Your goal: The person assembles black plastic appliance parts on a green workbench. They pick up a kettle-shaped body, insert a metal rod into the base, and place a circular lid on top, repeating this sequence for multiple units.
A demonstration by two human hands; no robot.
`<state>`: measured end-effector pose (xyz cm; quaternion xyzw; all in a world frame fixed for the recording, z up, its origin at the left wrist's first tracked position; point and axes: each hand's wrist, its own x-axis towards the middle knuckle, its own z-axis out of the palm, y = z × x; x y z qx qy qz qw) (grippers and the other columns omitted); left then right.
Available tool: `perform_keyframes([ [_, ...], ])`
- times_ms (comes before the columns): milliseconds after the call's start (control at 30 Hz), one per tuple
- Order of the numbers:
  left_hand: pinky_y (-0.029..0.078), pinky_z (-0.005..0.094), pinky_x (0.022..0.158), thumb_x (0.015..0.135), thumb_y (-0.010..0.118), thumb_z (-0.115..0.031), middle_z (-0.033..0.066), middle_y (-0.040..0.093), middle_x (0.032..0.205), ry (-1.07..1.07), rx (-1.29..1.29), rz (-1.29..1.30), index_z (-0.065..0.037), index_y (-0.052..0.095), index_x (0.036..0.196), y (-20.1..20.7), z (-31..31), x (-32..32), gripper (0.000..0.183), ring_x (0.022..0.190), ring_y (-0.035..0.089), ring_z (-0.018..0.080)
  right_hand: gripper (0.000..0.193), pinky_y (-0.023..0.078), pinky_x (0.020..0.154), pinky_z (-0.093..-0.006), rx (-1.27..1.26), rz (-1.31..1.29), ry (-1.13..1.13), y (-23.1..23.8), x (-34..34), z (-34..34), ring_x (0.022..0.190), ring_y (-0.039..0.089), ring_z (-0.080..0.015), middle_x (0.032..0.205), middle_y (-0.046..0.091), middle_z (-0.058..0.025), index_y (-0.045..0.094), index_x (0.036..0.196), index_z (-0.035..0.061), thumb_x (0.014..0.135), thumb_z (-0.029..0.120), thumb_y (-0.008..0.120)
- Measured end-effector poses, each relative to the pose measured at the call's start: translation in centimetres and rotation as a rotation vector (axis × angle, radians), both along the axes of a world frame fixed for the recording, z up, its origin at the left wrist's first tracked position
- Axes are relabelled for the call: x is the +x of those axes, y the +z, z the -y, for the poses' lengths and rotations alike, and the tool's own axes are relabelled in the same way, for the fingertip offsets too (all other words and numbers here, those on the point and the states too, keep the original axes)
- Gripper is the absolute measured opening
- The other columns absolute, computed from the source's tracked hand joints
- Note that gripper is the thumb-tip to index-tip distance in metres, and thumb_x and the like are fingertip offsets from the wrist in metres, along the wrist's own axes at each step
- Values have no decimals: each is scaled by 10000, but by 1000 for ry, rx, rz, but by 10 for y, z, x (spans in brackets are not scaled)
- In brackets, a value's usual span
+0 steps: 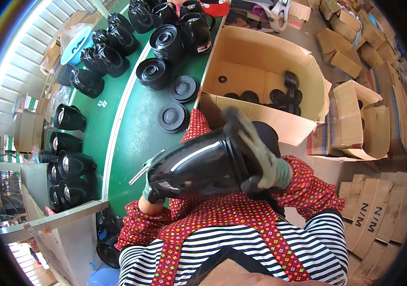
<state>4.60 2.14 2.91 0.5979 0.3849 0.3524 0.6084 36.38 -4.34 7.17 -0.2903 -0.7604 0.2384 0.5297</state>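
Observation:
A glossy black jug (pixel 191 164) lies on its side in front of my chest. My left hand (pixel 147 183), in a pale green glove, grips its left end and is mostly hidden behind it. A thin silver metal rod (pixel 139 174) sticks out beside that hand; I cannot tell what it belongs to. My right hand (pixel 260 159), in a grey-green glove, wraps over the wide right end, where a round black part (pixel 266 136) shows behind the fingers. Nearest on the table are two flat black discs (pixel 172 117) and stacks of black round parts (pixel 152 72).
The green table (pixel 132 143) carries several black jugs (pixel 110 59) along its left and far sides, plus a light blue basin (pixel 76 45). An open cardboard box (pixel 256 47) with black round parts stands at its right edge. More boxes (pixel 361 124) and flattened cartons (pixel 380 209) are at the right.

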Motion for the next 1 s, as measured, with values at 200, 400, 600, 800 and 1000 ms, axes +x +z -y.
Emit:
perform_keyframes([
  [200,578,422,982,692,942,-256,305,703,1290,115,266,-47,56,750,1118,15,3,0,562,1120,744,386,1016,212,1271,-552,-85,-34,50,34,-6,-5,1582,256,-466,1693,282,-276,353,1638,-2,890,572,731],
  [400,584,419,967,711,932,-237,315,705,1278,224,579,-126,52,752,1115,27,-4,19,528,1126,743,393,919,232,1264,-507,-285,-274,18,23,-13,-1,1548,328,-413,1669,351,-241,342,1645,9,965,529,674],
  [600,590,417,952,730,922,-218,326,707,1267,230,896,-285,48,754,1113,40,-19,29,495,1132,742,399,637,405,1176,-350,-968,-1053,172,-30,-14,-10,1394,518,-199,1561,504,-92,391,1611,37,1107,383,573],
  [800,604,414,928,759,902,-198,331,643,1389,169,943,-333,27,766,1089,42,-19,20,423,1095,756,394,548,441,1153,-351,-1069,-751,130,-8,-9,-10,1307,580,-155,1501,557,-61,447,1571,50,1132,368,524],
  [1000,510,394,1125,1046,667,-128,201,584,1511,-372,223,-413,-13,569,1473,-133,-18,-15,453,1323,621,269,829,265,1266,-505,-335,-152,18,9,-4,-9,1567,285,-392,1714,255,-199,343,1652,40,1019,482,644],
])
